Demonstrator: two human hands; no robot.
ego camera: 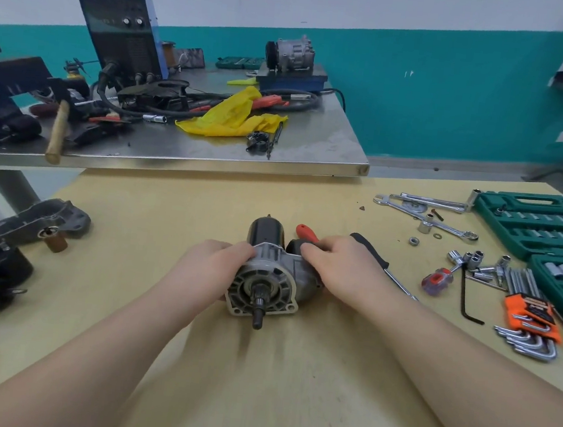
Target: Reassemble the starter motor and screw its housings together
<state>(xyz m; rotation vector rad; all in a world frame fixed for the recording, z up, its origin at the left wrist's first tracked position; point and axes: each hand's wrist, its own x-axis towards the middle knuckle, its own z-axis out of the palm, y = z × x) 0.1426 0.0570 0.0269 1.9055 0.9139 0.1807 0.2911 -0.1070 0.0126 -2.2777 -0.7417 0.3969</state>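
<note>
— What is laid out, from the largest thing down?

— The wooden table [289, 403] is seen first, with a green socket case [540, 224] at its right edge. Mid-table the starter motor [267, 274] is laid on its side, shaft end toward the near edge. It is gripped at the housing joint by the left hand [213, 262], fingers curled round it. The solenoid side is clasped by the right hand [340, 263]. A red-handled screwdriver [309, 234] is touched by its fingertips (whether it is actually held cannot be told).

— How should the step be done well?

— The housings should probably be pressed flush and the bolt holes lined up before any screw is driven; the body should be kept steadied by the left hand.
</note>
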